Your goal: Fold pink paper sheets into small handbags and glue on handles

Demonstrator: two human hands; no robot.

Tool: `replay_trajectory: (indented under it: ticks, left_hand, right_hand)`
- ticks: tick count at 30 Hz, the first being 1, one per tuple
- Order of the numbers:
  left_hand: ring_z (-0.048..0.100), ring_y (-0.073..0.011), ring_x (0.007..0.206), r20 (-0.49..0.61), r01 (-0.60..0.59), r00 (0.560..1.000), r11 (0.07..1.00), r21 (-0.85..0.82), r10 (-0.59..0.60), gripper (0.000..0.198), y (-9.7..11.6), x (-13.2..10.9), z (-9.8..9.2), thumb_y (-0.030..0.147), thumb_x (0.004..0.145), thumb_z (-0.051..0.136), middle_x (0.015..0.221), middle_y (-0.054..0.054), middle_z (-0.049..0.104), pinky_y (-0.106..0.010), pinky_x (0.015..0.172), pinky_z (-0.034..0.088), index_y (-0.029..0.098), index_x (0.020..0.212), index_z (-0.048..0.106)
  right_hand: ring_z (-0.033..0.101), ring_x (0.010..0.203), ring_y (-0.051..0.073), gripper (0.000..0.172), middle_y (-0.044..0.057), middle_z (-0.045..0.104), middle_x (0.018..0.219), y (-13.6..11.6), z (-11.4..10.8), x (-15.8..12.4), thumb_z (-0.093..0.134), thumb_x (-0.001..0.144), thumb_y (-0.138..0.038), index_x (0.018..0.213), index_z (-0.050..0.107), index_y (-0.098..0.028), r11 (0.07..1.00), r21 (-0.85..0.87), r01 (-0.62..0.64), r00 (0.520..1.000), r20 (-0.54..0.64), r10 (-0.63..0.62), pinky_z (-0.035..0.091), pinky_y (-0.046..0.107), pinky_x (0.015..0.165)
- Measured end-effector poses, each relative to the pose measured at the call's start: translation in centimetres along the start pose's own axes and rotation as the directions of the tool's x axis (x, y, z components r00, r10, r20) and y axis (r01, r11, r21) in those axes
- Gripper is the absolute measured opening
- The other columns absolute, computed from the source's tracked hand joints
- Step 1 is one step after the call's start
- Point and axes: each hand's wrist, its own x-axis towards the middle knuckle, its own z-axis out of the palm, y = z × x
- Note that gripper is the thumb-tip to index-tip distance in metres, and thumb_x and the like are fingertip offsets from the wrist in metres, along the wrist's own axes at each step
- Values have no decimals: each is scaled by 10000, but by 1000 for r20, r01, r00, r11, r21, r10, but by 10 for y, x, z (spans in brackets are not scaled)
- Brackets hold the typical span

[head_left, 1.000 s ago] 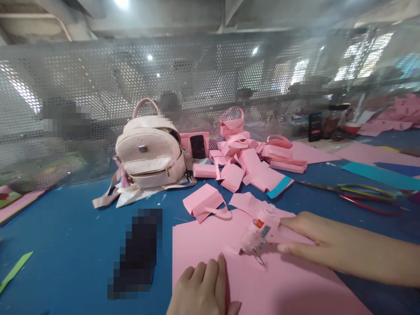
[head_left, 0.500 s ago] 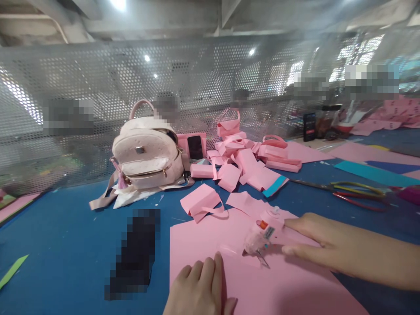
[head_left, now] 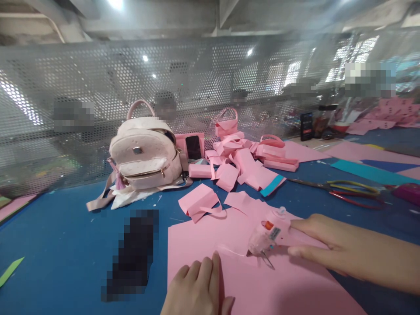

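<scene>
My right hand (head_left: 320,245) is closed around the handle of a small pale-pink hot glue gun (head_left: 267,234) with an orange part and a wire stand. The gun's nozzle points left and down, close over a pink paper sheet (head_left: 262,284). Beside the nozzle a clear shiny strip (head_left: 229,251) lies on the paper. My left hand (head_left: 193,286) rests palm down on the sheet's left part, its fingers stretched out side by side. Whether the nozzle touches the strip, I cannot tell.
Behind the sheet are a folded pink paper piece (head_left: 200,199) and a pile of small pink paper bags (head_left: 243,162). Scissors (head_left: 344,188) lie at right. A cream backpack (head_left: 144,153) and a phone (head_left: 193,147) stand before a perforated metal screen (head_left: 197,74).
The glue gun has moved slightly right along the paper with my right hand. My left hand stays pressed on the sheet. The view has shifted a little.
</scene>
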Motion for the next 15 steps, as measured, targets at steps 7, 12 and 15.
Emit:
replay_trajectory:
  ticks: [7,12,15]
  left_hand:
    - [671,-170,662,-32,5,999,1000,13,-5,558,0,2,-2,459,855,684,860,-14,695,-288,526,528,95,1269,599]
    - [653,-163,632,-49,18,999,1000,14,-18,556,1,3,-4,437,837,687,841,1,684,-287,519,505,102,1267,576]
    - [651,-164,633,-45,26,999,1000,10,-26,560,2,3,-4,419,828,691,852,1,687,-291,524,496,102,1273,568]
  right_hand:
    - [612,828,329,539,95,675,857,5,-3,-5,476,823,-754,832,729,-279,994,-73,-77,979,186,90,498,440,806]
    - [646,883,348,494,90,717,917,8,-3,-10,456,847,-717,876,735,-310,997,-8,-76,977,198,77,514,434,808]
    - [676,887,335,497,60,750,942,14,0,-12,472,863,-738,868,746,-323,998,43,-44,980,196,35,532,408,801]
